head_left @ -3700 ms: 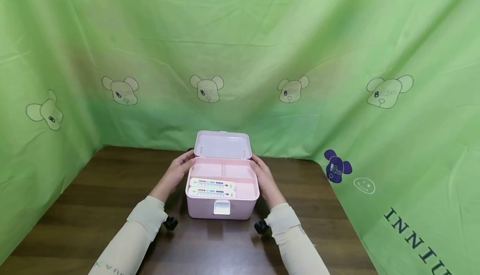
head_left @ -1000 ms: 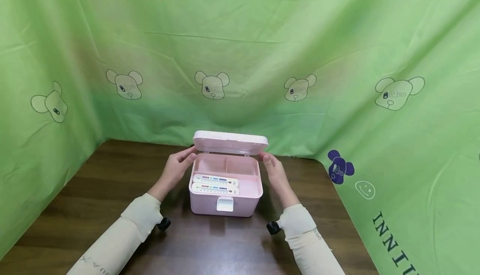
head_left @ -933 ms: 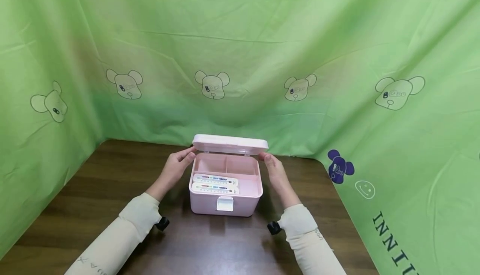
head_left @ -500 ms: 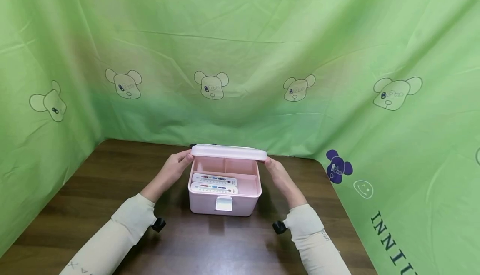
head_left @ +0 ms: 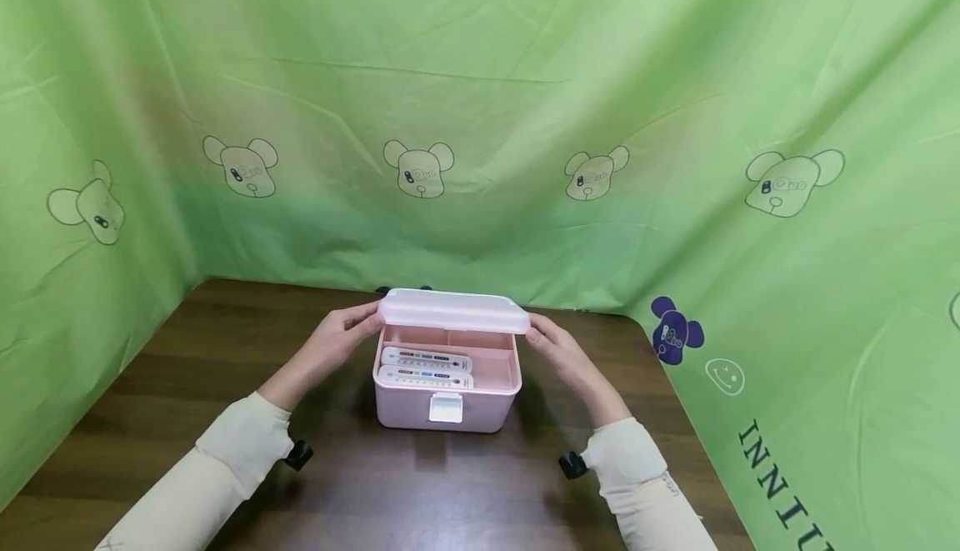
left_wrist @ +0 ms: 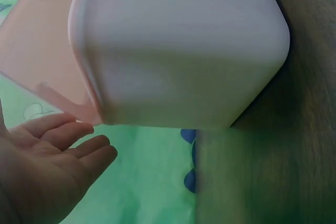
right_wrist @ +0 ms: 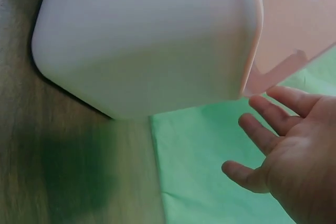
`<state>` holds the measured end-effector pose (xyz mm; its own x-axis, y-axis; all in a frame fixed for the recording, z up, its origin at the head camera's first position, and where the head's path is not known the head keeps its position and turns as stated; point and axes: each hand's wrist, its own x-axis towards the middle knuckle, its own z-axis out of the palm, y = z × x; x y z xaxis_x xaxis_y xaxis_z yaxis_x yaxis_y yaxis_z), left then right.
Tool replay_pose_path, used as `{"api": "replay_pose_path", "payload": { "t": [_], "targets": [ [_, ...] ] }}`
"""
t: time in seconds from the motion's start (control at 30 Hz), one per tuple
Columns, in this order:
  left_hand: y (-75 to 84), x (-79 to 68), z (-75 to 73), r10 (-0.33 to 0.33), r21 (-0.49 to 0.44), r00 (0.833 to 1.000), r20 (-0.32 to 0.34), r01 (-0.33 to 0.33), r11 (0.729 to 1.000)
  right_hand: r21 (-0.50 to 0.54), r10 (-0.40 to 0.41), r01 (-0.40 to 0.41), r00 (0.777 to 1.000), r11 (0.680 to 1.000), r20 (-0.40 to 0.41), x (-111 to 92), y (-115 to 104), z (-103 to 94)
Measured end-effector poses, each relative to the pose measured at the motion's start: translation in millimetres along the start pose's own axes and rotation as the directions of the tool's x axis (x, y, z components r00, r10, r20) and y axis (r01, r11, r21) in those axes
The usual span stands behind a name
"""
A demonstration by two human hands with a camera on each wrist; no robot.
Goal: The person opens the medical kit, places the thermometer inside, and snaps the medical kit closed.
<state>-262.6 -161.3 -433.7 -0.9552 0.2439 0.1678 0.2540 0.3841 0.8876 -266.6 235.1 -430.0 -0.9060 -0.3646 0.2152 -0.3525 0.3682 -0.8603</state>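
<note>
A pink storage box (head_left: 405, 416) stands on the table, its hinged lid (head_left: 453, 311) tilted partway down over the back compartments. Two white thermometer-like sticks with coloured marks, one (head_left: 426, 359) behind the other (head_left: 424, 378), lie in the front compartment. At the lid's left end, my left hand (head_left: 330, 343) touches its edge with loosely extended fingers (left_wrist: 68, 135). My right hand (head_left: 566, 359) is at the opposite end, its fingers (right_wrist: 268, 114) spread and the foremost against the lid. Both thumbs are out of sight in the wrist views.
The brown wooden table (head_left: 435, 501) runs back to a green printed curtain (head_left: 487, 117), which closes in the back and sides. A white latch (head_left: 446, 408) hangs on the box's front. Black wrist devices (head_left: 298, 455) sit under both cuffs.
The lid has swung from leaning back, fully raised, forward and down over the rear of the box. Both hands have moved with its ends, and the forearms have spread outward.
</note>
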Motion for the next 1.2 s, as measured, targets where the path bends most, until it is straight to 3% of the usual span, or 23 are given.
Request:
{"api": "replay_pose_path", "payload": {
  "t": [0.3,0.67,0.97,1.2],
  "targets": [
    [5.8,-14.4,-5.2,0.017,0.055,1.0,-0.003,-0.017,0.998,-0.126,-0.04,0.033,0.998,0.991,-0.051,-13,-8,-0.8],
    [8.4,-29.8,-1.3,0.03,0.063,1.0,0.0,-0.03,0.998,-0.197,-0.008,-0.023,0.988,0.98,-0.151,-32,-19,7.3],
    [6.2,-44.7,8.5,0.047,-0.004,0.996,-0.074,-0.047,0.999,-0.225,-0.003,-0.054,0.969,0.973,-0.248,-46,-27,25.5],
    [7.3,-50.3,17.5,0.076,0.018,0.984,-0.161,-0.075,0.997,-0.226,0.003,-0.076,0.952,0.971,-0.307,-49,-29,32.9]
  ]
}}
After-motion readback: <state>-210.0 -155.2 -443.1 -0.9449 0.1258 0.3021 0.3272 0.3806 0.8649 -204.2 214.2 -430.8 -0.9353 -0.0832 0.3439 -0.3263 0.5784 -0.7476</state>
